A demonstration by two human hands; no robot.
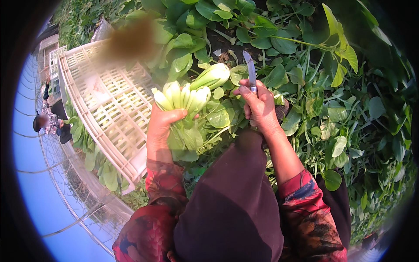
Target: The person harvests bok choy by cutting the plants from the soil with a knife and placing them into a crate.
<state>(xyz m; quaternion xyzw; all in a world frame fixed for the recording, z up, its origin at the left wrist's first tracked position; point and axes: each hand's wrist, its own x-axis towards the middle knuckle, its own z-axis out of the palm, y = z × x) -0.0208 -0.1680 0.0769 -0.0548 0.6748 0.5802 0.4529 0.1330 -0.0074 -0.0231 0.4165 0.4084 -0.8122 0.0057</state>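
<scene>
My left hand (165, 122) grips several heads of bok choy (183, 98), their pale cut bases pointing up and the leaves hanging below. Another bok choy head (214, 76) lies on the leaves just beyond the bunch; whether it touches the bunch I cannot tell. In my right hand (260, 104) is a small knife (250, 70), its marked blade pointing up and away from me. The fingers are closed around its handle, which is mostly hidden. Both hands are above the leafy crop, one on each side of my dark-clad knee.
At left stands a white slatted plastic crate (109, 98), pale green shapes visible through its slats. Leafy greens (337, 114) grow thickly at right, with bare soil (226, 42) ahead. Another person (49, 119) is at the far left near more crates (55, 68). A brown blur covers part of the view.
</scene>
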